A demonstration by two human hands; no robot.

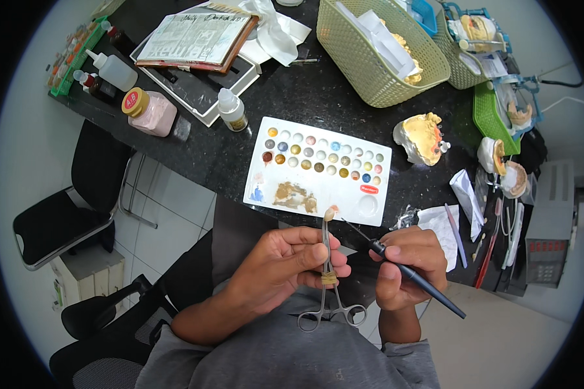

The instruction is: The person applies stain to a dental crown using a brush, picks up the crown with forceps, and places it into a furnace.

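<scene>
My left hand grips steel locking forceps, bound with a tan band, which clamp a small tooth-coloured crown at their tip. My right hand holds a dark-handled fine brush; its thin tip points at the crown, slightly apart from it as far as I can tell. Just beyond both hands lies a white palette with rows of coloured wells and smears of brown, blue and pink. A yellowish dental model sits to the palette's right, on the dark worktop.
Bottles, a pink jar and a book on a tray stand back left. Baskets fill the back right. Tissue, tools and more models lie at right. Black chairs are left.
</scene>
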